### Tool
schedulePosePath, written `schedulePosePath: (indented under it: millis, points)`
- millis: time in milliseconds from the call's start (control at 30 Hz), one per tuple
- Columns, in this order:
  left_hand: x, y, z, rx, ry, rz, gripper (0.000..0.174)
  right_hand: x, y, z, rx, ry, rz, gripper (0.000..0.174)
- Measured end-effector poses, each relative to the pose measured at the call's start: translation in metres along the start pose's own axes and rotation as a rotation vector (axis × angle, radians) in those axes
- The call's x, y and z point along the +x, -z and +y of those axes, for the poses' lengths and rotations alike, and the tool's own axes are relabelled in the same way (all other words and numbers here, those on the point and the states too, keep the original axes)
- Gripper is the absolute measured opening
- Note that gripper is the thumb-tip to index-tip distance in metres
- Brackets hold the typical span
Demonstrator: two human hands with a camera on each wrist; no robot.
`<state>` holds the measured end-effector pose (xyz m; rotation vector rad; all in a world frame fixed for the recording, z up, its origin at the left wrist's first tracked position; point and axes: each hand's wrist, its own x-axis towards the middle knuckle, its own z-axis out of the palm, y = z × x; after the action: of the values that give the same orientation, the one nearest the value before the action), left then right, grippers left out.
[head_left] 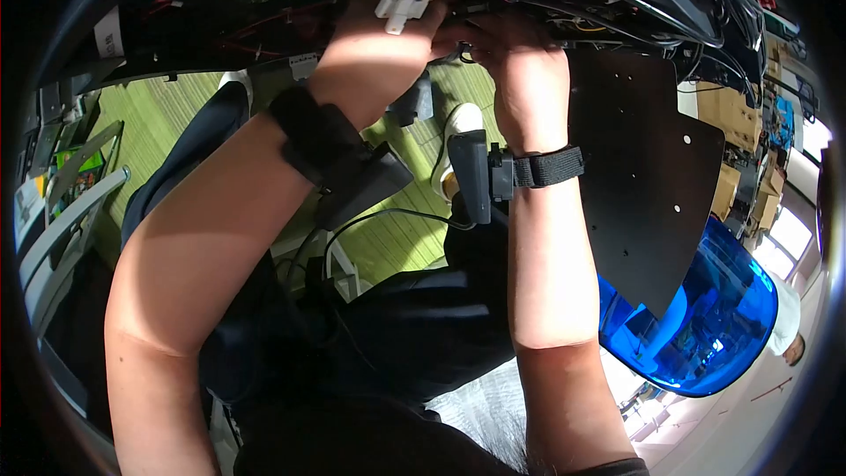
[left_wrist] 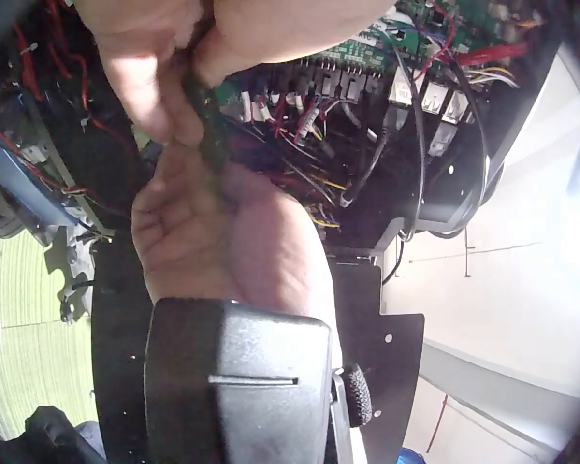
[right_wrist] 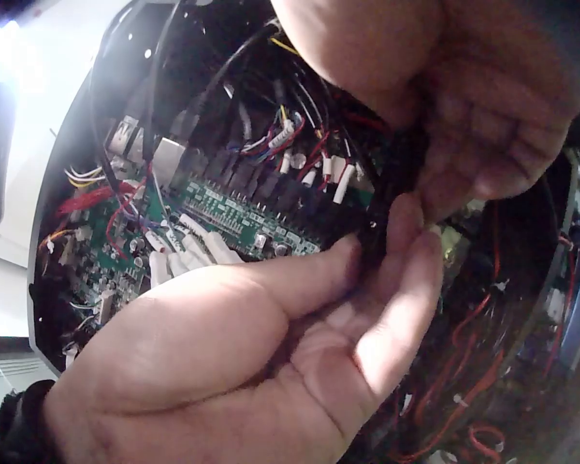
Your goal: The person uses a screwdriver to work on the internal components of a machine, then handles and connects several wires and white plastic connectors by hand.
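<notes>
Left hand [head_left: 381,40], right hand [head_left: 522,70] pinching black connector [right_wrist: 389,193], green circuit board [right_wrist: 240,208]

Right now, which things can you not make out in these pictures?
The dark part between both hands: fingers cover it in both wrist views; its kind is unclear.
Fingertips of left hand and right hand, head view: hidden behind the hands themselves.
Print on the board, right wrist view: too small and blurred.

Two hands [head_left: 379,44] [head_left: 520,79], one dark connector [left_wrist: 209,130], one green circuit board [right_wrist: 242,217], one blue dome [head_left: 705,317].
</notes>
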<state>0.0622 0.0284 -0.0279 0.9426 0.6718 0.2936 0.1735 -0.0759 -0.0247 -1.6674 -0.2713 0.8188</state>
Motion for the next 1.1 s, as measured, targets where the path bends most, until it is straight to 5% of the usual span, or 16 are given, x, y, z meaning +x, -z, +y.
schedulePosePath:
  millis: [33,100,200,767,867,933,1100]
  points:
    - [0.001,0.002,0.000,0.118,0.002,-0.016,0.025,-0.001,0.006,0.003,-0.214,0.166,-0.094,0.028]
    - [0.006,0.007,-0.003,0.526,-0.105,-0.069,0.025,0.000,0.005,0.003,-0.173,0.139,-0.084,0.029]
    - [0.005,0.006,-0.006,0.245,-0.027,-0.036,0.025,0.002,0.002,0.006,-0.060,0.071,-0.061,0.026]
    - [0.006,0.002,-0.007,0.149,0.004,-0.004,0.027,0.000,-0.002,0.003,-0.024,0.062,0.027,0.022]
    - [0.014,0.007,-0.019,0.529,-0.110,-0.044,0.027,0.003,0.001,0.006,-0.118,0.063,0.047,0.022]
    - [0.020,0.012,-0.036,0.827,-0.459,0.050,0.023,0.003,0.001,0.006,-0.137,0.070,0.043,0.021]
    - [0.011,0.006,-0.015,0.717,-0.263,-0.048,0.024,0.000,-0.003,0.001,-0.116,0.044,0.047,0.020]
